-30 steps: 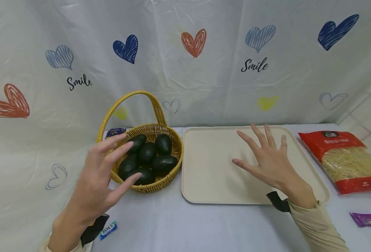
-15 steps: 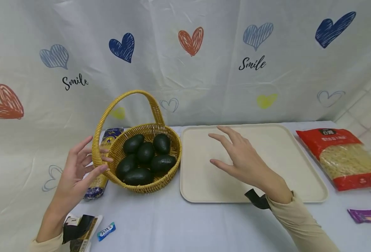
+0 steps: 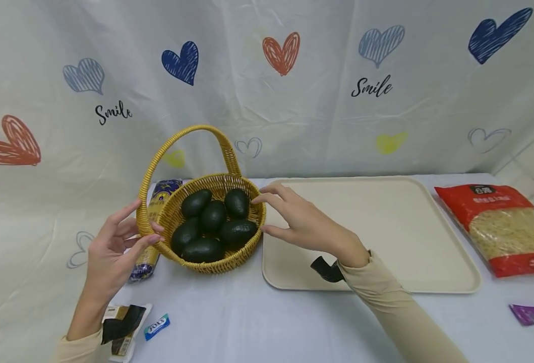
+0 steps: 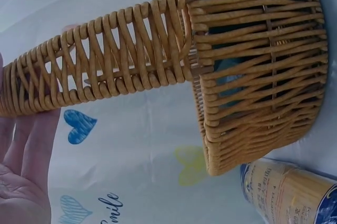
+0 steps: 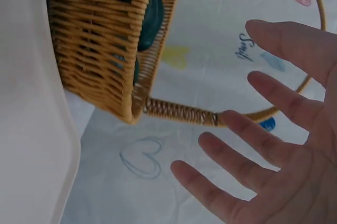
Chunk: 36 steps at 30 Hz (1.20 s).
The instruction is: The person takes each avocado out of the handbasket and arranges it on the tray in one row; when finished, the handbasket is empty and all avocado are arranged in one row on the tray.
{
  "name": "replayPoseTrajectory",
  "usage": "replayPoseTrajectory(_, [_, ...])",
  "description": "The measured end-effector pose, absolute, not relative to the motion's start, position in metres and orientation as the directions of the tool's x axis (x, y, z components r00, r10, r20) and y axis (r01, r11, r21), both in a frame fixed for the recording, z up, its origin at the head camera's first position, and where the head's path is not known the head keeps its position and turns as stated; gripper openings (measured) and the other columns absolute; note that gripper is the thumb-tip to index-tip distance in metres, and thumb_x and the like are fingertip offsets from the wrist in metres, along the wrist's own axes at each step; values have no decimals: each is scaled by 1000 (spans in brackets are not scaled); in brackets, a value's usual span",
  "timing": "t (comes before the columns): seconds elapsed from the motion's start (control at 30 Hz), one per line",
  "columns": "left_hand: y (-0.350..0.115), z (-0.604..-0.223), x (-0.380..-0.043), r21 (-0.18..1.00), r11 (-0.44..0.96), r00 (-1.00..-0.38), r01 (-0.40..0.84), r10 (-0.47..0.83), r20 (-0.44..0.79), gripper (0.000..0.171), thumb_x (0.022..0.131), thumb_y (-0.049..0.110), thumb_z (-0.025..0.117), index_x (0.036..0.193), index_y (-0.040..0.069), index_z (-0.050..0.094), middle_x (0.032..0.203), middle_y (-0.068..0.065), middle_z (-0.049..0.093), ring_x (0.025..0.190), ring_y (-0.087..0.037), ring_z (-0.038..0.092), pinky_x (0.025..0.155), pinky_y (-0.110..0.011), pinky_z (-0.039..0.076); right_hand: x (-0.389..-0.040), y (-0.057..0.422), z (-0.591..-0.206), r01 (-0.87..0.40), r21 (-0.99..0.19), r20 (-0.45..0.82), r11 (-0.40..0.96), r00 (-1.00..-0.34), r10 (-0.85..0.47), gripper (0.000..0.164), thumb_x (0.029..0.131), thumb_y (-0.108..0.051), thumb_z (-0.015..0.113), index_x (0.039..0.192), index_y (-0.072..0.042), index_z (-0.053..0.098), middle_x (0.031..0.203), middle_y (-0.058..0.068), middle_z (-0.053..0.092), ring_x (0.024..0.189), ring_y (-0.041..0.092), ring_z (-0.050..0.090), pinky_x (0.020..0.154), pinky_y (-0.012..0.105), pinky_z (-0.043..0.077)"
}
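A yellow wicker basket (image 3: 230, 262) with a tall arched handle (image 3: 145, 201) stands on the table at centre left in the head view. Several dark green avocados (image 3: 204, 250) lie inside it. My left hand (image 3: 112, 247) holds the near left side of the handle, the fingers passing behind it. In the left wrist view that hand (image 4: 26, 182) shows at the left edge, partly covered by the handle. Above the basket's right rim, my right hand (image 3: 307, 222) reaches in from the right. The right wrist view shows this hand (image 5: 284, 150) with spread fingers, holding nothing.
A beige tray (image 3: 375, 237) lies right of the basket, beneath my right forearm. Packaged spaghetti (image 3: 145, 262) lies behind the handle at left. Farther right are a red pasta bag (image 3: 502, 227) and a purple packet (image 3: 533, 315). A small blue packet (image 3: 157, 326) lies near the front.
My left hand has moved left and taken hold of the basket's handle. The right hand has travelled left from over the tray to the basket's right rim. The basket stays in place.
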<state>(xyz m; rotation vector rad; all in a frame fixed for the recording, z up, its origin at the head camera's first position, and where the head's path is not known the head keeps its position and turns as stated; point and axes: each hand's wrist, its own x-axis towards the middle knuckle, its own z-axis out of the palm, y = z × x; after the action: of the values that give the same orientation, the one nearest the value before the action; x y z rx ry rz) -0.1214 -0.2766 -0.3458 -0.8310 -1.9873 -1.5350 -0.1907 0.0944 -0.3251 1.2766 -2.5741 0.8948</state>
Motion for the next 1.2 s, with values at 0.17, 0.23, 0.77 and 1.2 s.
replayPoseTrajectory(0.17, [-270, -345, -121, 671, 208, -699, 712, 123, 704, 69, 88, -10, 77, 150, -10, 46, 106, -1, 78, 97, -9, 75, 84, -19, 59, -194, 86, -330, -771, -458, 328, 442, -609, -722, 41, 96, -15, 78, 133, -8, 63, 137, 8, 56, 128, 25, 55, 106, 41, 50])
replayPoseTrajectory(0.23, [-266, -344, -120, 672, 249, -709, 698, 109, 696, 69, 87, -16, 75, 150, -9, 46, 106, 0, 78, 96, -9, 75, 84, -19, 58, -195, 85, -332, -766, -472, 315, 437, -609, -728, 40, 96, -14, 79, 133, -7, 64, 137, 9, 57, 129, 26, 55, 107, 42, 50])
replayPoseTrajectory(0.77, [-277, -345, -113, 634, 316, -704, 706, 213, 678, 77, 87, -8, 79, 153, -10, 40, 110, 1, 75, 99, -8, 73, 90, -15, 56, -230, 59, -325, -743, -581, 161, 333, -505, -848, 32, 97, -10, 76, 127, -7, 66, 131, 6, 60, 126, 22, 57, 111, 33, 47])
replayPoseTrajectory(1.2, [-278, -352, -113, 643, 267, -696, 717, 235, 678, 75, 94, 3, 75, 156, -10, 34, 112, 0, 74, 100, -8, 74, 88, -16, 56, -254, 38, -345, -633, -703, 7, 325, -463, -886, 37, 95, -6, 79, 129, -4, 68, 132, 12, 61, 125, 32, 59, 105, 44, 52])
